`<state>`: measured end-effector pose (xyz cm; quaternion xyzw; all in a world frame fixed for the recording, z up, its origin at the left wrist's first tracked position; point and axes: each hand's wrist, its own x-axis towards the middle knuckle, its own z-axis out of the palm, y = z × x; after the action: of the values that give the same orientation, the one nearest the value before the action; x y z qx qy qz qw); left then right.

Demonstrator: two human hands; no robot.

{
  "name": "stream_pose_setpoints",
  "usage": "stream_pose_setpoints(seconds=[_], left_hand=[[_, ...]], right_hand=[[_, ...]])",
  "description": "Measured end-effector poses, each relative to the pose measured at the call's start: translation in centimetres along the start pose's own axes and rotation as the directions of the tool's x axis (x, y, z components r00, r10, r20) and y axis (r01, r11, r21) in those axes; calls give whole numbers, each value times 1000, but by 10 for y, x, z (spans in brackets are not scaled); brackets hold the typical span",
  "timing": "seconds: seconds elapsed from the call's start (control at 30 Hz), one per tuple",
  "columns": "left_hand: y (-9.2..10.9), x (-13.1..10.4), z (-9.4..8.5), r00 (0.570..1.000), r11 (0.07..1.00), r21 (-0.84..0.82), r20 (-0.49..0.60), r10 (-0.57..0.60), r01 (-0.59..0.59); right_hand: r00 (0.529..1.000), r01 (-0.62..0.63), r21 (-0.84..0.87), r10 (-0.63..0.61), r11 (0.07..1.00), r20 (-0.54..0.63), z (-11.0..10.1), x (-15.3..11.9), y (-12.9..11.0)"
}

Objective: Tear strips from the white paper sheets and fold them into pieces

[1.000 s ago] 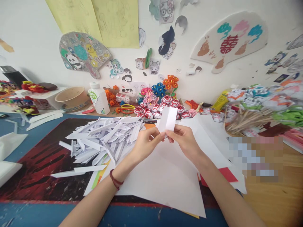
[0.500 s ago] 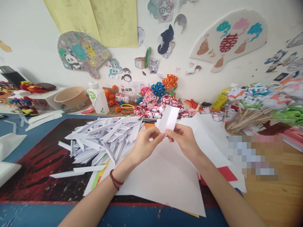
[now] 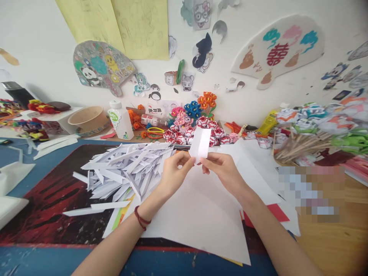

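Note:
A small white paper strip point(image 3: 201, 142), creased lengthwise, is held upright between both hands above a large white sheet point(image 3: 195, 214). My left hand point(image 3: 176, 170) pinches its lower left corner between thumb and fingers. At the lower right corner, my right hand point(image 3: 222, 166) grips the same strip, thumb in front and fingers curled behind. Left of my hands lies a heap of folded white paper strips point(image 3: 115, 172). Two loose folded strips lie in front of that heap. Beneath the large sheet, edges of coloured paper show.
Behind the hands stand a white bottle point(image 3: 120, 120), a round tan bowl point(image 3: 87, 118) and red-and-white paper flowers point(image 3: 184, 135). More paper flowers on sticks point(image 3: 299, 142) are at the right. A red paper piece point(image 3: 267, 215) lies by my right forearm, on a dark mat point(image 3: 57, 207).
The paper strip has shifted slightly left and stands more upright. My left thumb has moved onto its lower edge. The heap and large sheet look the same.

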<state>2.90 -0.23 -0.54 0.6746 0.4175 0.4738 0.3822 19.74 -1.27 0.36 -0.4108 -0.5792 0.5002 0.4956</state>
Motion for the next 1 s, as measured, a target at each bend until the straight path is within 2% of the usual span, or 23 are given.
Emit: stream_pose_setpoints(seconds=[0.3, 0.53, 0.7, 1.0], left_hand=[[4, -1, 2, 1000, 999, 53, -27, 4, -2], [5, -3, 3, 999, 999, 44, -33, 21, -19], [8, -4, 4, 998, 993, 111, -53, 43, -37], [7, -6, 6, 996, 990, 135, -82, 45, -33]], right_hand=[[999, -14, -10, 14, 1000, -39, 0, 0, 4], [1000, -16, -34, 16, 999, 0, 2, -1, 2], [999, 4, -20, -3, 1000, 36, 3, -1, 3], [999, 38, -43, -40, 998, -35, 6, -1, 4]])
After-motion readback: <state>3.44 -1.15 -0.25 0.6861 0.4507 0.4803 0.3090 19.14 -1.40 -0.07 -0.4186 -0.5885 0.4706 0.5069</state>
